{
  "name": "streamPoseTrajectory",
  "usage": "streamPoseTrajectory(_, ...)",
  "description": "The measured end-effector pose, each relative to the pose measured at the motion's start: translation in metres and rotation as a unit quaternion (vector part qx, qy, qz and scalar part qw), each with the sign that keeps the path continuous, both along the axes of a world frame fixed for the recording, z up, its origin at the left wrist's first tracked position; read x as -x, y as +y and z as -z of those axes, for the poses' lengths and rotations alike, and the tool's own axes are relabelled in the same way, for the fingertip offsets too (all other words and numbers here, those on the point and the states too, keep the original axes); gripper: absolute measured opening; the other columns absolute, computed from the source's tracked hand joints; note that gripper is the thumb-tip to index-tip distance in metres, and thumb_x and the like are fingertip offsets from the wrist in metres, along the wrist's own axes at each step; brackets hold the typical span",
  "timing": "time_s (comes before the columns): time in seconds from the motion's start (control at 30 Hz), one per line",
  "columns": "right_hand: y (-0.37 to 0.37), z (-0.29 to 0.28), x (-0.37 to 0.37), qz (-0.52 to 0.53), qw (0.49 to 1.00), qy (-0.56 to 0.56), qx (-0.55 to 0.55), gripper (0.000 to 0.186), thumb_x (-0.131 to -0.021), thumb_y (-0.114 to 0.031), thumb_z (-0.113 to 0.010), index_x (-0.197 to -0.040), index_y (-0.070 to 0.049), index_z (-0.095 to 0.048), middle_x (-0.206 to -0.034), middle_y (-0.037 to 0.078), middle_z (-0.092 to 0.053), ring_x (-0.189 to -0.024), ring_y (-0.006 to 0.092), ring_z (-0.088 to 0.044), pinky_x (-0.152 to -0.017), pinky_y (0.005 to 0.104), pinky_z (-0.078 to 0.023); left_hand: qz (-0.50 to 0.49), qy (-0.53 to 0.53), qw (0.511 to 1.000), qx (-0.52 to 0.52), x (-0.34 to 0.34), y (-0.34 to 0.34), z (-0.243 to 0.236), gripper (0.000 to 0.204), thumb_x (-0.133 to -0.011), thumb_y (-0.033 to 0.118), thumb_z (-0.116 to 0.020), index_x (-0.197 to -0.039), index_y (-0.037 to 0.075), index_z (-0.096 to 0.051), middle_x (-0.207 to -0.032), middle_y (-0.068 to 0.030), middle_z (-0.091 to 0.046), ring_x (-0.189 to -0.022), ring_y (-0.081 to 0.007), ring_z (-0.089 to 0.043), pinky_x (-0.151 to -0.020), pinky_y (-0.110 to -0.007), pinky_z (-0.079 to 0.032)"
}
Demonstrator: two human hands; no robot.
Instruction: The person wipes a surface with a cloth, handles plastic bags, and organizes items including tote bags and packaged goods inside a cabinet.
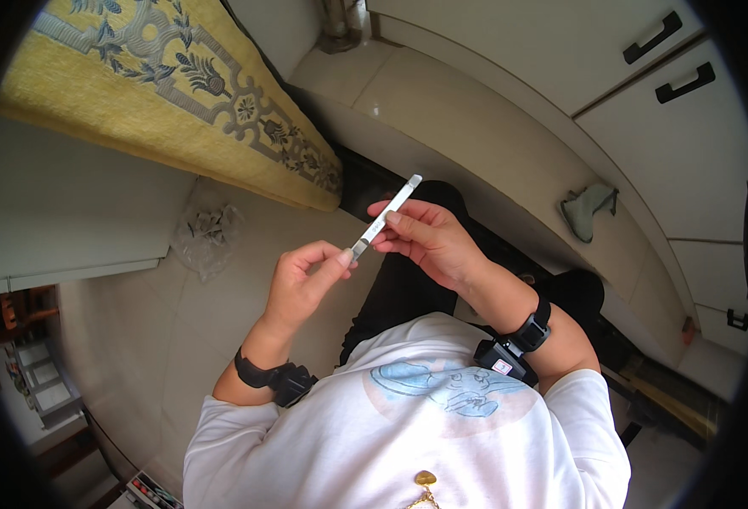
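Head: one white tool (pixel 397 201); two armbands (pixel 282 382)

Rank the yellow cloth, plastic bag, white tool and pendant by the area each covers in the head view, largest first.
1. Yellow cloth
2. Plastic bag
3. White tool, long but narrow
4. Pendant, smallest here though it seems nearest the camera

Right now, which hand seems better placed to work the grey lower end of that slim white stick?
Left, probably: the left hand pinches the grey lower end of the slim white stick, while the right hand holds it higher up.
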State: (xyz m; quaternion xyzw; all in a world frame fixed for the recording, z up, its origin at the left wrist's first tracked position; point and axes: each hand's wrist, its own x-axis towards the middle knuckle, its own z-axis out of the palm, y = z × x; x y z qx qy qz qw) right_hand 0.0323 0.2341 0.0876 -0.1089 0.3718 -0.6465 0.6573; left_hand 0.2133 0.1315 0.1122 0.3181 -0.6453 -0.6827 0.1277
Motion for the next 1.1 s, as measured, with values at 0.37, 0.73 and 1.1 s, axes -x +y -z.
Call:
streamPoseTrajectory(0.37,0.002,0.002,-0.003,-0.006,0.998,0.061,0.017,0.026,-0.092,-0.016,-0.052,-0.110,0.001,-0.057,-0.095,0.008,-0.063,-0.085,0.0132,-0.061,-0.082,0.0259,-0.050,0.016,-0.033,0.997,0.063,0.005,0.003,0.014,0.014,-0.083,0.013,-0.063,-0.083,-0.001,-0.064,-0.074,-0.0021,-0.062,-0.070,-0.0081,-0.055,-0.065,-0.022,-0.043)
streamPoseTrajectory(0.73,0.004,-0.002,-0.002,0.024,0.981,0.187,0.041,0.024,-0.091,-0.018,-0.054,-0.107,0.000,-0.060,-0.092,0.006,-0.063,-0.085,0.0133,-0.060,-0.079,0.0270,-0.049,0.016,-0.023,0.915,0.402,0.006,0.005,0.012,0.015,-0.078,0.013,-0.066,-0.087,0.002,-0.066,-0.069,-0.0062,-0.058,-0.067,-0.0183,-0.054,-0.063,-0.027,-0.042)
streamPoseTrajectory(1.1,0.007,-0.009,-0.003,0.031,0.981,0.175,0.071,0.024,-0.092,-0.015,-0.052,-0.109,0.001,-0.058,-0.091,0.006,-0.063,-0.083,0.0126,-0.061,-0.078,0.0266,-0.050,-0.020,0.020,0.970,0.242,-0.002,0.009,0.002,0.015,-0.080,0.006,-0.064,-0.093,-0.003,-0.064,-0.076,-0.0075,-0.059,-0.071,-0.0148,-0.056,-0.066,-0.025,-0.043)
